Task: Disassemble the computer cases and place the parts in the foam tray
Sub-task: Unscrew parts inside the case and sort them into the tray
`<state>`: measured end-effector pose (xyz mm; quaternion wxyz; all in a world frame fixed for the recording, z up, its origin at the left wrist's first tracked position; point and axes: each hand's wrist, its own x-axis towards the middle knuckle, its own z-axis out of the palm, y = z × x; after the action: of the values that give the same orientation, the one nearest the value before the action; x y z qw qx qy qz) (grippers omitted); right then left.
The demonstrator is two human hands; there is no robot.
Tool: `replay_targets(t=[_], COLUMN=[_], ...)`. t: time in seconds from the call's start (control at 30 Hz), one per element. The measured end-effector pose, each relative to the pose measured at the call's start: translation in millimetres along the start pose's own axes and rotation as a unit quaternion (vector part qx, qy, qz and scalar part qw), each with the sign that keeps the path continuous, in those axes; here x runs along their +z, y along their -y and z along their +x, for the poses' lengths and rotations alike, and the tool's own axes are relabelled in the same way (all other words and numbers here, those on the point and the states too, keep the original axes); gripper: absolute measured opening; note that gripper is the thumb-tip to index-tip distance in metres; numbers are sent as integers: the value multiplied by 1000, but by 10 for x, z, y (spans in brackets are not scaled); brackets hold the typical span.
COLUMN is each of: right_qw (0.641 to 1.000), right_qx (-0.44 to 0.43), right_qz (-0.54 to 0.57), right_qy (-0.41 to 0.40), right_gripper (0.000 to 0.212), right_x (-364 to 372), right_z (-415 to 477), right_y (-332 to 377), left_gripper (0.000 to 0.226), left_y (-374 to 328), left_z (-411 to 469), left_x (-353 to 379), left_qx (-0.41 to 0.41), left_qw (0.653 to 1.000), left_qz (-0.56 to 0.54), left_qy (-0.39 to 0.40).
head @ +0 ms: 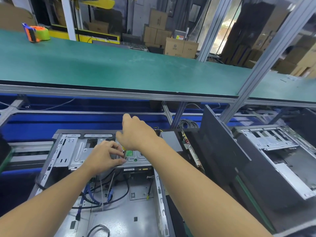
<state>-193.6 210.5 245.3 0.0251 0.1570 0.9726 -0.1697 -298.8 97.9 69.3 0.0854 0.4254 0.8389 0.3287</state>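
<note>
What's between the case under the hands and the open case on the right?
In the head view, a dark panel leans there, with a circuit board on edge beside it.

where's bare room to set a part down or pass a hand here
The green shelf is bare from the tape dispenser to the aluminium post. In the open case, the floor right of the cables is free. Crowded: the drive cage, where the left hand and right hand hold a screwdriver, and the right side, with the leaning panel and second case.
</note>
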Motion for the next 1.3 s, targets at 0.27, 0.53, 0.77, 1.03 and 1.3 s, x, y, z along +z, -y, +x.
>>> replay_targets(t=[0.27,0.53,0.77,1.03,1.3], right_qw=[1000,997,991,999,996], right_qx=[7,31,-9,-8,1], right_qz=[-28,-65,-31,-46,-66], right_qy=[1,-28,133,19,64], right_gripper=[30,37,36,25,39], right_x=[13,20,-196,-28,-57], right_z=[8,19,-5,-35,-21], right_y=[-24,-37,-2,65,78], left_gripper=[16,12,12,13,22], left_y=[-14,9,13,2,-46], left_z=[8,11,8,8,-15], left_x=[1,7,4,2,-28], left_qx=[-1,-5,3,-6,-14], left_qw=[1000,1000,1000,1000,999], left_qz=[-12,-16,-21,-12,-44], left_qy=[-12,-5,-4,-6,-2])
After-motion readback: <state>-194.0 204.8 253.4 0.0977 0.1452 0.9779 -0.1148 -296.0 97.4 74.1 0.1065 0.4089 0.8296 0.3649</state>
